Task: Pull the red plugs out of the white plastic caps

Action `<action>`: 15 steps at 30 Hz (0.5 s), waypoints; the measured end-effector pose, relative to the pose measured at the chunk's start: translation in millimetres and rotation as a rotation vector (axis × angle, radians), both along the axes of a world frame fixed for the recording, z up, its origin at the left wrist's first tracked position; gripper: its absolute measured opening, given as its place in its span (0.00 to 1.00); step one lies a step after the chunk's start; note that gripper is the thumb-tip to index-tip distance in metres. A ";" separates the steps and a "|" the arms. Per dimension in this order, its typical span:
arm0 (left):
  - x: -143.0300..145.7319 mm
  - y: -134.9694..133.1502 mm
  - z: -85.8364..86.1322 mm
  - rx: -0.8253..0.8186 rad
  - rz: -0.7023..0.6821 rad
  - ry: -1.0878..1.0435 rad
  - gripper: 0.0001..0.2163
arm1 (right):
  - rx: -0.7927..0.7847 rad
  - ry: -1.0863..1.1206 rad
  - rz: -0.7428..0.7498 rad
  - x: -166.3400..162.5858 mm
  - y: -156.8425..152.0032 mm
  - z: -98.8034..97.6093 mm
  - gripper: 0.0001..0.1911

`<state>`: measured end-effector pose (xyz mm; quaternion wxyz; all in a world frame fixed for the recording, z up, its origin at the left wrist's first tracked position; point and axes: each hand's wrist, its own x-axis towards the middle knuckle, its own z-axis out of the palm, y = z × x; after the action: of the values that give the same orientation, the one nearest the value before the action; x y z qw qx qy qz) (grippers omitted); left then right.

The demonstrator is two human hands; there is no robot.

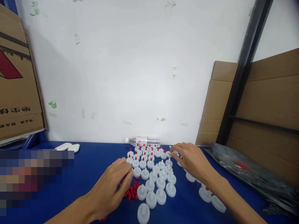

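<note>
Left grip point(109, 189) curled, contents unclear, right grip point(191, 160) open, touching round white cap point(168, 154)

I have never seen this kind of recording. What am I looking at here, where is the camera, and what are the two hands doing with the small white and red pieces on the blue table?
There is no machine here: a person works with bare hands. The one picture comes from a camera worn on the person's head, looking forward and down. On the blue table stand rows of white round plastic caps with thin spouts, some tipped red. Beside them lies a small heap of tiny red plastic tips. The left hand rests curled by this heap; whether it holds a tip is hidden. The right hand reaches to the far rows, fingertips at a cap; I cannot tell if it grips it. By the wall lies a clear plastic water bottle. Brown cardboard boxes and a black plastic bag are at the right.
</note>
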<state>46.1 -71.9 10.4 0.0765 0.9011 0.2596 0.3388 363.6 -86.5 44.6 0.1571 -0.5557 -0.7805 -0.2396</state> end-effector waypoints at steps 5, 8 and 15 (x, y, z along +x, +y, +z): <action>11.3 -6.8 0.0 0.014 -0.027 0.111 0.10 | -0.148 -0.054 -0.046 -1.7 1.5 -11.3 0.12; 11.2 -8.7 1.3 0.016 -0.036 0.129 0.11 | -0.201 -0.059 -0.065 -1.6 1.6 -14.8 0.13; 8.1 -5.3 -1.2 0.014 -0.051 0.116 0.11 | -0.270 -0.033 -0.072 1.0 0.1 -13.7 0.12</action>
<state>54.2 -77.1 9.3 0.0636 0.9261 0.2380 0.2858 364.6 -86.4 30.9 0.0593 -0.5954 -0.7876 -0.1470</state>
